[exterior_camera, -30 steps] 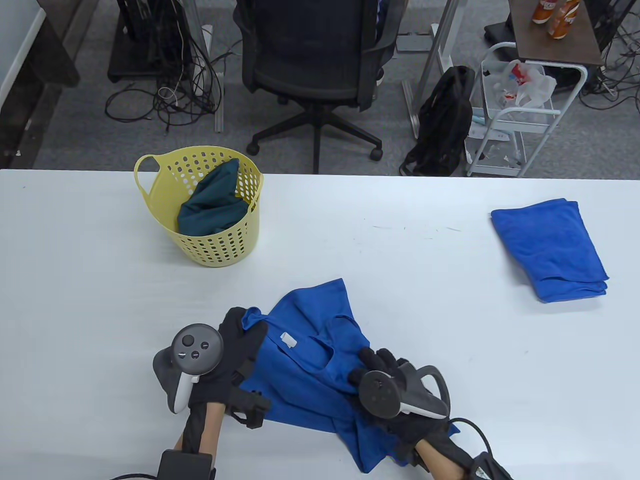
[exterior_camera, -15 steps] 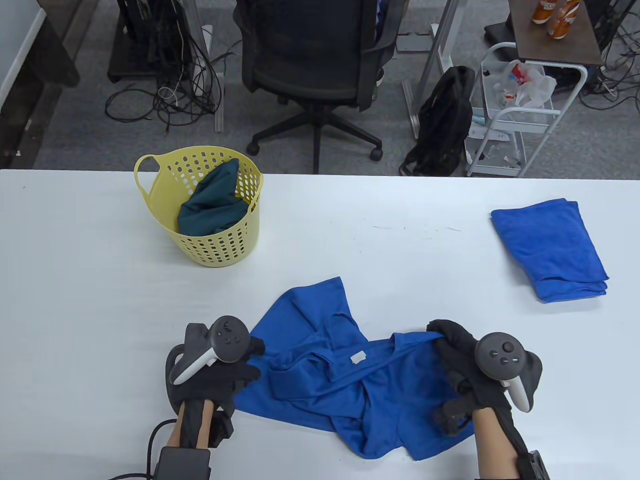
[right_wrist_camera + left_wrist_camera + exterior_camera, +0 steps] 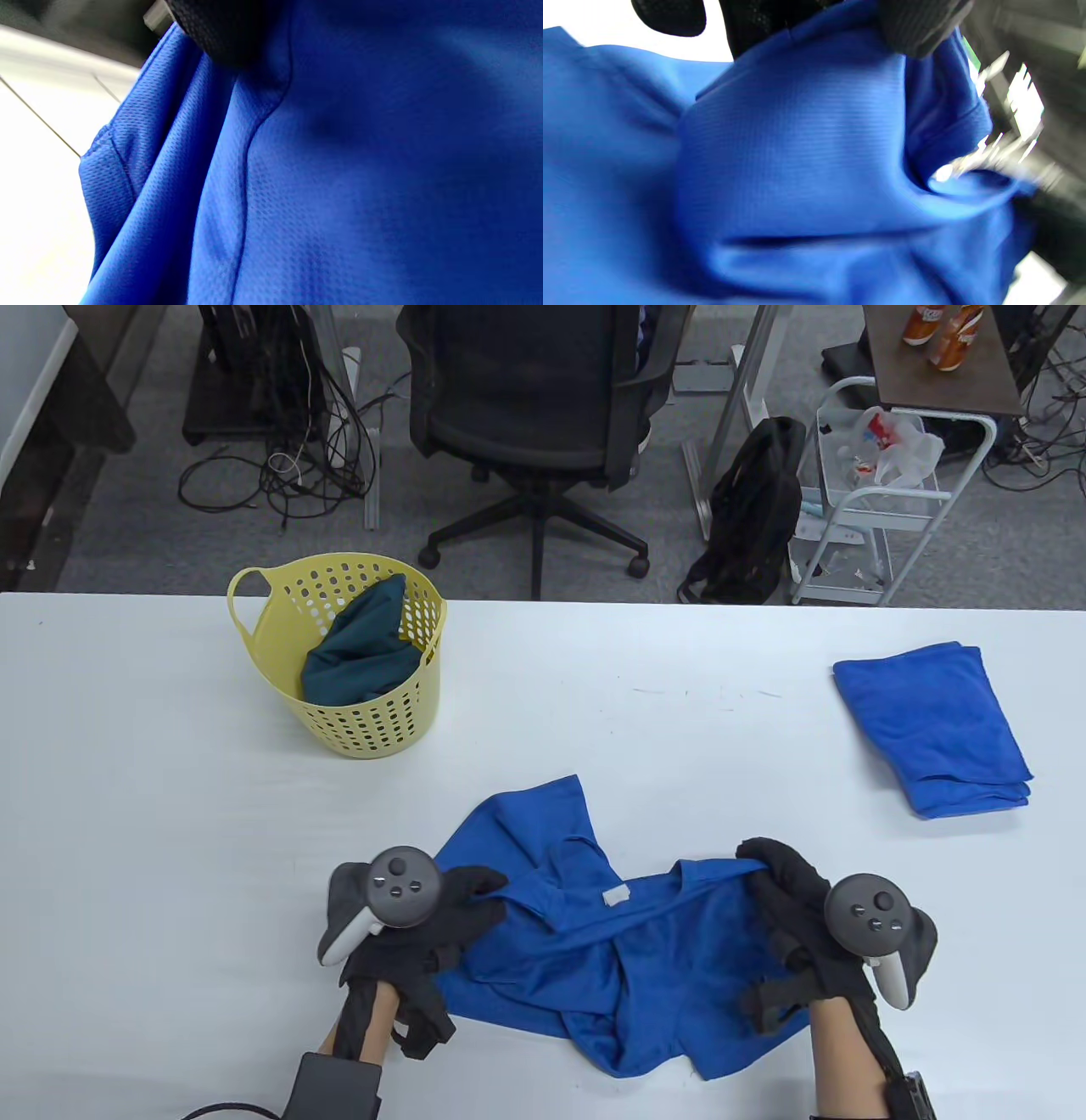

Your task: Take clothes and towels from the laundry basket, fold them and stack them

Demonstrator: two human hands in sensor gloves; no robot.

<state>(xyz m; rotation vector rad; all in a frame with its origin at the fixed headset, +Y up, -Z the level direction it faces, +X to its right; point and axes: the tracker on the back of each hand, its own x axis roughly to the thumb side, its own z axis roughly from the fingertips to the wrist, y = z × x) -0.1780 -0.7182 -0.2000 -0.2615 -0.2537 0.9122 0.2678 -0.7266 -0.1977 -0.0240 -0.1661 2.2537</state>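
Observation:
A blue shirt [image 3: 594,959] lies crumpled on the white table [image 3: 170,814] near the front edge, its white neck label up. My left hand [image 3: 458,912] grips the shirt's left side. My right hand [image 3: 776,882] grips its right side and holds that edge slightly raised. The shirt fills the left wrist view [image 3: 797,169] and the right wrist view [image 3: 339,190], with gloved fingers [image 3: 916,29] closed on the cloth. A yellow laundry basket [image 3: 356,721] at the back left holds a dark teal garment [image 3: 361,657]. A folded blue towel [image 3: 933,725] lies at the right.
An office chair [image 3: 534,415], a black backpack [image 3: 755,509] and a white cart [image 3: 882,492] stand on the floor beyond the table's far edge. Bare table lies between the basket and the folded towel.
My right hand has carried one side of the shirt from the middle out to the right, spreading it. My left hand has shifted slightly right, keeping its grip on the left side.

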